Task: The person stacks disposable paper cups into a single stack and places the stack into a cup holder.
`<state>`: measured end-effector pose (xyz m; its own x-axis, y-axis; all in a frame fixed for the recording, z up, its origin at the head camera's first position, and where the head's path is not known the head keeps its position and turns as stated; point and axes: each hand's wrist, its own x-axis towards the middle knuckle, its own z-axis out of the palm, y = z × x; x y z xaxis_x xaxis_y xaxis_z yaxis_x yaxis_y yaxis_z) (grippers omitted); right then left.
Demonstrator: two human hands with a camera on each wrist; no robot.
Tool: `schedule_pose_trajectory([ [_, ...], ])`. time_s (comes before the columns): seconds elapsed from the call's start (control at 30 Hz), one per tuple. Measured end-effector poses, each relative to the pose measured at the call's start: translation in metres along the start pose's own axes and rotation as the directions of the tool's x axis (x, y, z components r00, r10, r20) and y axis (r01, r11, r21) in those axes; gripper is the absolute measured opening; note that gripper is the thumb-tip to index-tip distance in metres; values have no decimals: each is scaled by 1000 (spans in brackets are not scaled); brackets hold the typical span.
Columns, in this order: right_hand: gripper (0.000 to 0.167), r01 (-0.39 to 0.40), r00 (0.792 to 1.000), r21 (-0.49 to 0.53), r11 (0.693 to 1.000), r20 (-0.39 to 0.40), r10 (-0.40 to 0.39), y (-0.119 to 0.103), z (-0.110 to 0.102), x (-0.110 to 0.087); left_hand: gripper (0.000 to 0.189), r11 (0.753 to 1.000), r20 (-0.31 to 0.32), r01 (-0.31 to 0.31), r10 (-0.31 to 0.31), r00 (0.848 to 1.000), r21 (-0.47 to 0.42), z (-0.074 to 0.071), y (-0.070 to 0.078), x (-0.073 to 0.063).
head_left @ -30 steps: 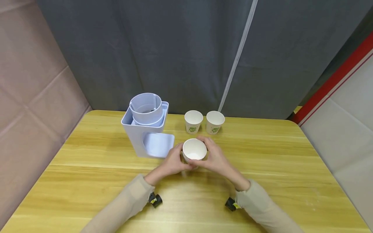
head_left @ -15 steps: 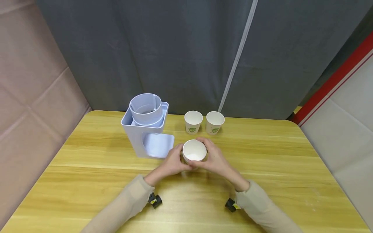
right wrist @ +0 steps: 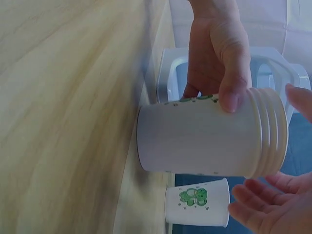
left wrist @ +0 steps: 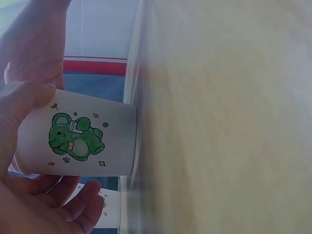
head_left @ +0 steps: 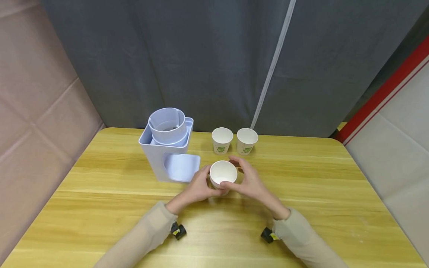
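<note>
A stack of white paper cups (head_left: 222, 172), several rims nested together, stands upright on the table before me. A green cartoon animal shows on the outer cup (left wrist: 87, 156) in the left wrist view. My left hand (head_left: 202, 185) grips the stack from the left, thumb on its near side and fingers curled behind. My right hand (head_left: 248, 181) is spread around the right side of the rims; in the right wrist view its fingers (right wrist: 265, 207) and thumb stand apart from them. Two more paper cups stand upright behind the stack, the left cup (head_left: 221, 147) and the right cup (head_left: 246, 147).
To the left is a pale blue plastic dispenser (head_left: 161, 160) with a round open top (head_left: 167, 130) and a flat tray (head_left: 182, 167) facing right. The wooden table (head_left: 301, 193) ends at a dark grey curtain (head_left: 207, 67) behind the cups.
My right hand has loosened from the stack and shifted slightly right, its fingers spreading off the rims. The left hand keeps its grip, and the stack stays in place.
</note>
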<state>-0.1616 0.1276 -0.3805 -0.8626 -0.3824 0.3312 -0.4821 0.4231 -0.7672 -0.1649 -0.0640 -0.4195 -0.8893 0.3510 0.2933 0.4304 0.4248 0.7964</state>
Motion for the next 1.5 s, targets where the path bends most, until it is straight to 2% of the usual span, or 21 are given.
schedule_pose_trajectory([
  [0.17,70,-21,999,19,1000,-31,21,3,-6,0,72,1000,2,22,-22,1000,7,1,0,0],
  [0.37,65,-37,997,37,999,-66,39,12,-14,0,72,1000,-5,13,-13,1000,-2,1,0,0],
  [0.8,61,-105,985,-9,994,-136,103,35,-31,-2,72,1000,-11,20,-20,1000,-9,1,0,-1],
  [1.2,59,-177,958,-6,984,-232,171,59,-46,3,73,1000,-7,17,-17,1000,-2,1,-1,1],
  [1.5,61,-229,938,-7,973,-269,219,82,-55,8,73,1000,-4,23,-23,1000,-4,0,-1,2],
])
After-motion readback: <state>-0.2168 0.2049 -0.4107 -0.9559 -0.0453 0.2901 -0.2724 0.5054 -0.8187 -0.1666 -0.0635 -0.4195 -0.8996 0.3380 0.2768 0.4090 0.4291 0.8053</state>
